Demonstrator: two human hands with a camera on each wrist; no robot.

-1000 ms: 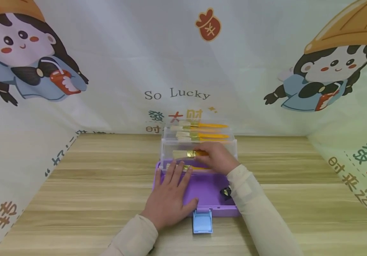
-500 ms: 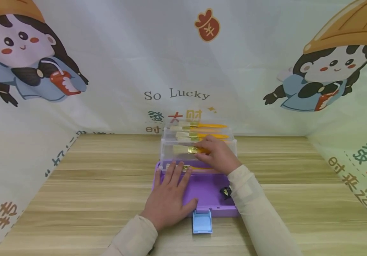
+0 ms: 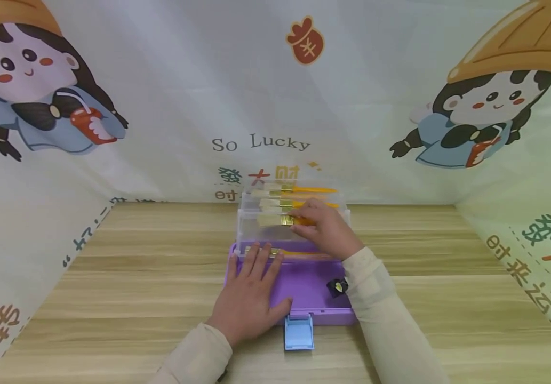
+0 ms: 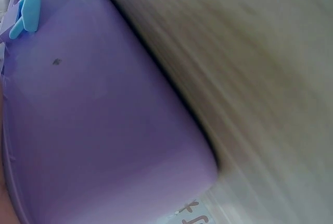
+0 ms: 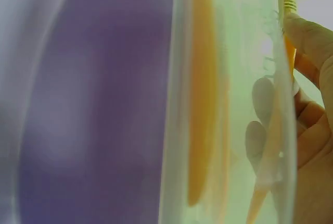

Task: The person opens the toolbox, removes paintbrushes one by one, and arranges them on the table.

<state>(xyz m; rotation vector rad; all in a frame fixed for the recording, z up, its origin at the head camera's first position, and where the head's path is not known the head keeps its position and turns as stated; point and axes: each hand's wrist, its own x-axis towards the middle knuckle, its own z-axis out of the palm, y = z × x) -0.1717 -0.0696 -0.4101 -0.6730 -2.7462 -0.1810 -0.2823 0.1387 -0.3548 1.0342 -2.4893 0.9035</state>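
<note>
My right hand point(image 3: 325, 229) pinches a flat paintbrush point(image 3: 287, 220) by its orange handle near the gold ferrule, bristles pointing left. It is at the front clear tray point(image 3: 247, 229) of an opened purple box point(image 3: 335, 319). In the right wrist view, thumb and fingers hold the brush point(image 5: 289, 8), and some fingers show through the tray's clear wall. My left hand point(image 3: 248, 298) lies flat with spread fingers over the box's left side. Its fingertips overlap a thinner brush point(image 3: 299, 253) in the lowest tray. Purple box wall point(image 4: 104, 109) fills much of the left wrist view.
More orange-handled brushes point(image 3: 316, 189) lie in the stepped clear trays behind. A small black item point(image 3: 337, 288) sits inside the box on the right. The light blue latch point(image 3: 299, 333) hangs open at the front. A printed cloth point(image 3: 184, 96) stands behind the wooden table point(image 3: 136, 266).
My right hand has raised the paintbrush slightly, away from me and toward the rear trays. The left hand keeps its place on the box. The head view has shifted a little.
</note>
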